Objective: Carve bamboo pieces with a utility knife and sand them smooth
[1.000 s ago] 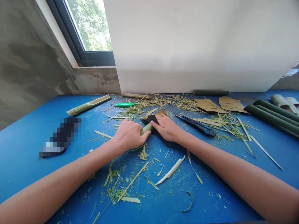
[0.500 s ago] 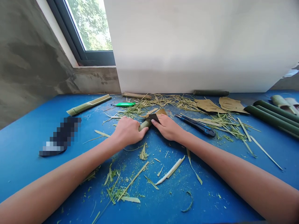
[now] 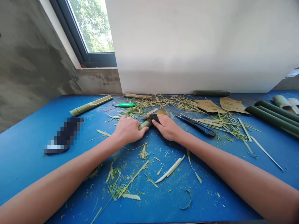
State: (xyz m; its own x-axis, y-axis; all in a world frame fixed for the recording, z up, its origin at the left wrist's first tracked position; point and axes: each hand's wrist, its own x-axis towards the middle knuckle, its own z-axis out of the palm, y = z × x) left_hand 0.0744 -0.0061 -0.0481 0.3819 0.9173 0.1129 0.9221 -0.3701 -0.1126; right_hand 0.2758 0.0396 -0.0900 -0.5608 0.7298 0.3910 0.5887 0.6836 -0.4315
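Note:
A pale green bamboo piece [image 3: 145, 124] lies low over the blue table, with my left hand [image 3: 128, 129] wrapped round its near left part. My right hand [image 3: 166, 127] is closed on a folded sheet of sandpaper [image 3: 154, 117], dark on one side and brown on the other, pressed against the bamboo's right end. My hands are close together, and most of the bamboo is hidden beneath them. Just right of my right hand lies a blue and black utility knife [image 3: 198, 126]. Beyond my left hand is a green utility knife [image 3: 126, 105].
Bamboo shavings [image 3: 173, 102] litter the blue table [image 3: 28, 149]. A split bamboo length [image 3: 91, 105] and a pixelated dark object [image 3: 66, 135] lie at left. Brown sandpaper sheets [image 3: 209, 106] and green bamboo tubes [image 3: 275, 119] are at right. A white board [image 3: 198, 46] stands behind.
The view has shifted very slightly. Both hands keep nearly the same place and hold on the bamboo and the sandpaper.

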